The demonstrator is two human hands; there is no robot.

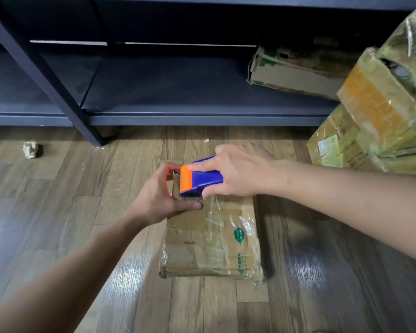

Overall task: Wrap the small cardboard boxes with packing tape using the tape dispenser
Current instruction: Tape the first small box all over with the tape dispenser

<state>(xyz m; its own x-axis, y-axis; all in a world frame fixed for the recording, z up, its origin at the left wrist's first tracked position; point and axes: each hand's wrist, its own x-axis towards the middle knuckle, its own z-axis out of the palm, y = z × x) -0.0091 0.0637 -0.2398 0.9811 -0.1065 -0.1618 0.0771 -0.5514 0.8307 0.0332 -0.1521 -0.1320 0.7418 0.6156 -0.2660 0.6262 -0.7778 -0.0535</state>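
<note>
While clasping the far left corner of the cardboard box [209, 246] with the left hand [159, 195], fingers curled over the edge, grips the blue-and-orange tape dispenser [199, 180] in the right hand [240, 171], fingers wrapped round its body. Holds the dispenser on the box's far end, box lying flat on the wooden floor [70, 212] near a dark shelf unit [154, 92]. Stacked at the floor's right edge, more taped boxes [380, 111].
</note>
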